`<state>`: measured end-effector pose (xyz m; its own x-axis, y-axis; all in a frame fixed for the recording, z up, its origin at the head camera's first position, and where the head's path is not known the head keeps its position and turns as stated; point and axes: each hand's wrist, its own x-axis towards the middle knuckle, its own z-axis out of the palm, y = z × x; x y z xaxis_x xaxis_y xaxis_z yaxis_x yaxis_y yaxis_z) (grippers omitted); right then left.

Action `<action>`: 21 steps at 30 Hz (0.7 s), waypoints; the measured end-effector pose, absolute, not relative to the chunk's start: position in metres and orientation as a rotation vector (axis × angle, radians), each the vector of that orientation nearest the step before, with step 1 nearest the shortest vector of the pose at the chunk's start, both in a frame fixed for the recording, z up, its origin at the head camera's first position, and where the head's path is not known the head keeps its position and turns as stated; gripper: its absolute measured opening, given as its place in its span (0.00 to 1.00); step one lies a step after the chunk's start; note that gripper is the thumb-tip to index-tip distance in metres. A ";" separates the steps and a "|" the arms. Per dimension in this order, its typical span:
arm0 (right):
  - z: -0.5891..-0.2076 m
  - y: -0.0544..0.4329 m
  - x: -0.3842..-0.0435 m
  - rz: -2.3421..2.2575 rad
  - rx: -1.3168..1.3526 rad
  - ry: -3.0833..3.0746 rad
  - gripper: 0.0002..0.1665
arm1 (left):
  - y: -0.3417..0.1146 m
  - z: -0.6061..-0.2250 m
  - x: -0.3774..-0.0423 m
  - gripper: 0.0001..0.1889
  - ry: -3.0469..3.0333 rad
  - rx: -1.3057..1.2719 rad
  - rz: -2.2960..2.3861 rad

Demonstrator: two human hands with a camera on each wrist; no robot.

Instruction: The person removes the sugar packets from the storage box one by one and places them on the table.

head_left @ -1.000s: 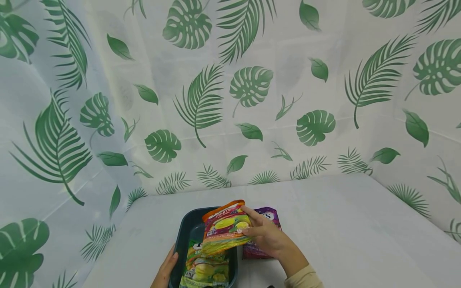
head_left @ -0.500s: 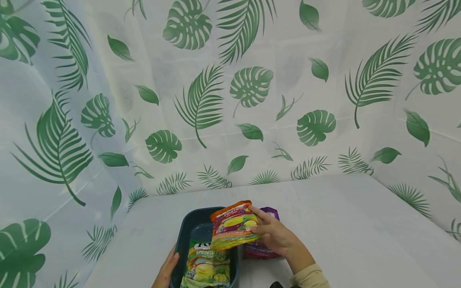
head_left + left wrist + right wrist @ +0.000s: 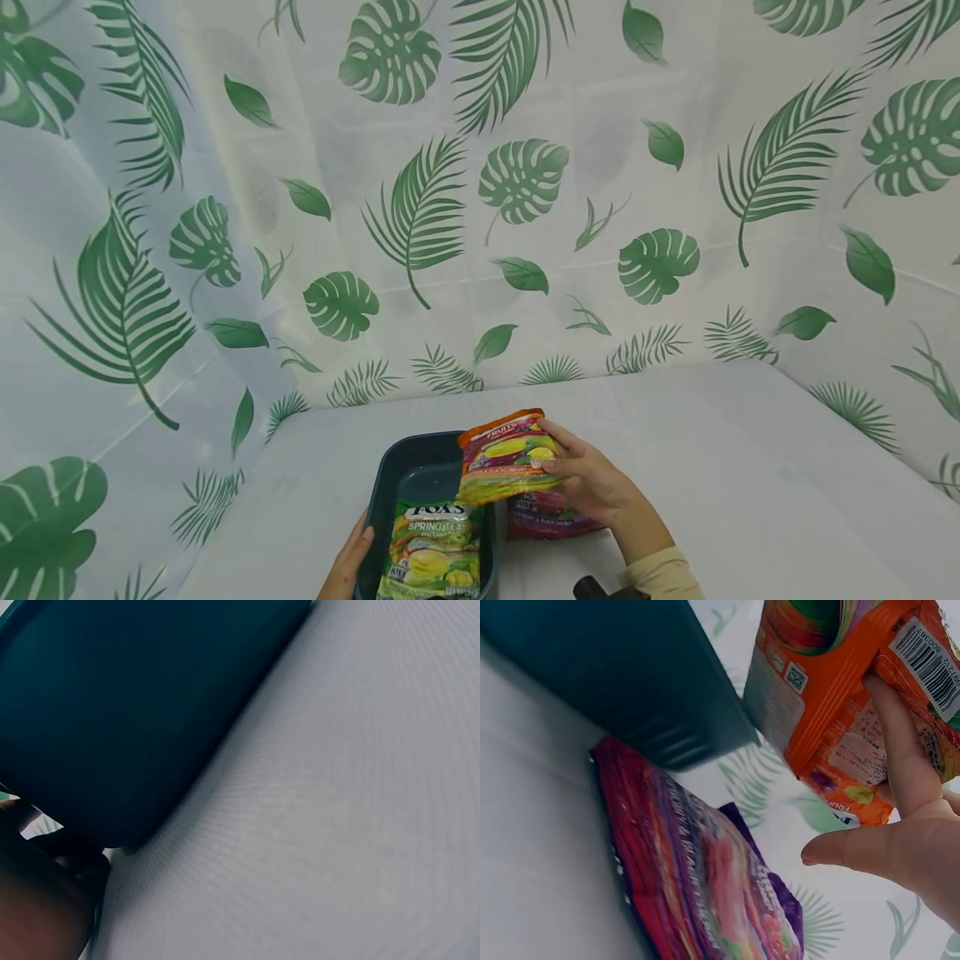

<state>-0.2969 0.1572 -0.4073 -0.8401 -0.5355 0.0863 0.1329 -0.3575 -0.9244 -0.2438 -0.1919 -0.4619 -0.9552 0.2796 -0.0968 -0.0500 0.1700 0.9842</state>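
Note:
An orange bag of candy (image 3: 501, 462) with fruit pictures is gripped by my right hand (image 3: 592, 479) at its right side, raised over the right rim of the bin. In the right wrist view its back with a barcode shows, one finger (image 3: 904, 742) lying against it. Inside the dark teal plastic bin (image 3: 390, 462) lies a green candy bag (image 3: 435, 550) marked "Spring Tea". My left hand (image 3: 348, 558) rests along the bin's left outer wall, fingertips near the rim. The left wrist view shows the bin's side (image 3: 135, 712) and dark, partly hidden fingers.
A purple candy bag (image 3: 551, 517) lies on the white table (image 3: 712, 500) just right of the bin, partly hidden under my right hand and the orange bag. Behind stands a white curtain (image 3: 570, 333) printed with green leaves. A black object (image 3: 592, 588) shows at the bottom edge.
My right hand has carried the orange bag rightward and slightly up, from above the bin to its right rim. More of the green bag shows. The left hand and bin have stayed nearly still.

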 end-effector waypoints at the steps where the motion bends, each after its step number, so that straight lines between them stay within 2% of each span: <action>1: -0.406 0.159 -0.297 -2.232 -0.520 1.480 0.50 | -0.192 -0.462 -0.244 0.37 2.202 0.216 1.856; 8: -0.399 0.175 -0.293 -2.251 -0.427 1.561 0.45 | -0.191 -0.460 -0.244 0.37 2.227 0.199 1.847; 21: -0.407 0.213 -0.299 -2.321 -0.282 1.711 0.44 | -0.192 -0.462 -0.245 0.36 2.229 0.216 1.845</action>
<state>-0.2991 0.2131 -0.4068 -0.9516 -0.3071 0.0104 0.0810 -0.2833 -0.9556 -0.2446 -0.1916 -0.4617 -0.9605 0.2634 -0.0891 -0.0383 0.1920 0.9806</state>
